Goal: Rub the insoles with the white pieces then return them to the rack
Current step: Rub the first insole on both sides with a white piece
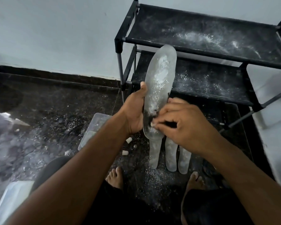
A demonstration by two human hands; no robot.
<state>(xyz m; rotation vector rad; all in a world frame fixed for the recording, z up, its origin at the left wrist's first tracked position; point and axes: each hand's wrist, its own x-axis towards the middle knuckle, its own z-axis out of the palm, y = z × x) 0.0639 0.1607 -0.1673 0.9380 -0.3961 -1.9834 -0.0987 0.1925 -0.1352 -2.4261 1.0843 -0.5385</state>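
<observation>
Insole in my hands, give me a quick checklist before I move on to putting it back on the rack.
1. Left hand grips the insole at its edge: ok.
2. Right hand pinches a white piece against the insole: ok.
3. Whole insole rubbed: not ok, a dark patch shows near the heel.
4. Rack shelves have room: ok, both visible shelves hold only white dust.
5. Other insoles done: cannot tell; three lie on the floor.
6. Spare pieces within reach on the floor: ok.
</observation>
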